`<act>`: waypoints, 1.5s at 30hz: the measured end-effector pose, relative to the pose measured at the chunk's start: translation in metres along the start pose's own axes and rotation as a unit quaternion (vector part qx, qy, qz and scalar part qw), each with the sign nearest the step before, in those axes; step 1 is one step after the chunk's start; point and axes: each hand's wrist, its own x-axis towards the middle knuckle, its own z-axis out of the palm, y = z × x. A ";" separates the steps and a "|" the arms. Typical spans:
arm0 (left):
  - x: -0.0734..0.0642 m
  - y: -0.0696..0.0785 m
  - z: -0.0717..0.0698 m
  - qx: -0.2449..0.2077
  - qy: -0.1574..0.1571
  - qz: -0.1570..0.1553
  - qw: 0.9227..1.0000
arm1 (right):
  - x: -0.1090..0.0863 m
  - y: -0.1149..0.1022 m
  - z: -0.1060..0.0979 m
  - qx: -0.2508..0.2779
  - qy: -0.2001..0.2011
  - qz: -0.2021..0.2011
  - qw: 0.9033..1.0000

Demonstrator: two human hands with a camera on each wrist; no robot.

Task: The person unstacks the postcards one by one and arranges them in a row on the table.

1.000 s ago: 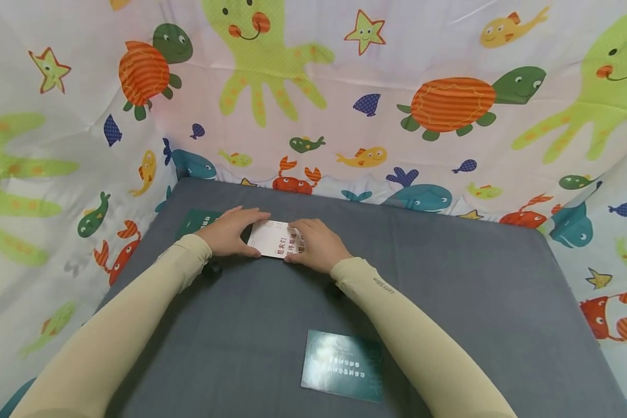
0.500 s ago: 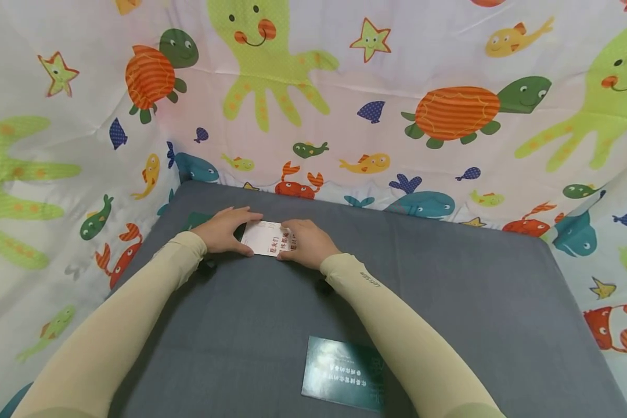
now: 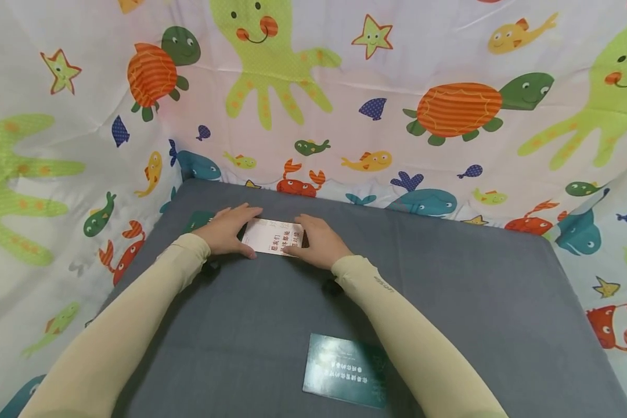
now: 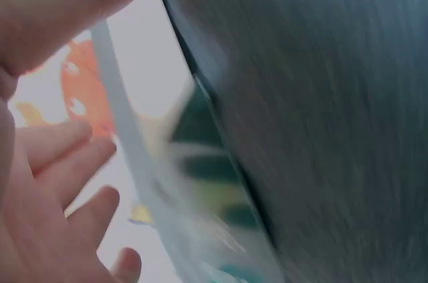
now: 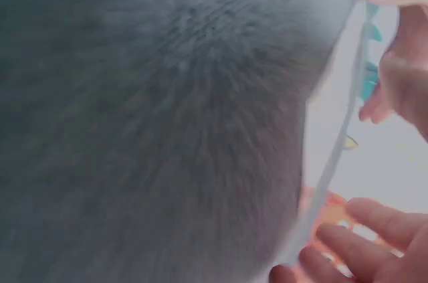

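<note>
Card of white, rectangular stock with dark red lettering (image 3: 271, 235) spans between two bare hands, long axis running side to side: rightward of the left hand (image 3: 226, 231), leftward of the right hand (image 3: 321, 241), about equally near both. Fingers bracket its ends; whether either hand grips it, I cannot tell. One white card; two dark green rectangular cards: one partly behind the left hand (image 3: 197, 219), one nearer the person (image 3: 345, 371).

On the white card (image 3: 263, 232) we read "愿我们" and "都能", its other characters unclear; along the right sleeve (image 3: 413, 328) we make out "Let"; pale characters on the near green card (image 3: 342, 371) escape us.
</note>
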 end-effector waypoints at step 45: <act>-0.104 0.190 0.107 -0.025 -0.022 0.175 0.984 | -0.274 0.035 0.001 -0.029 0.084 -0.061 0.994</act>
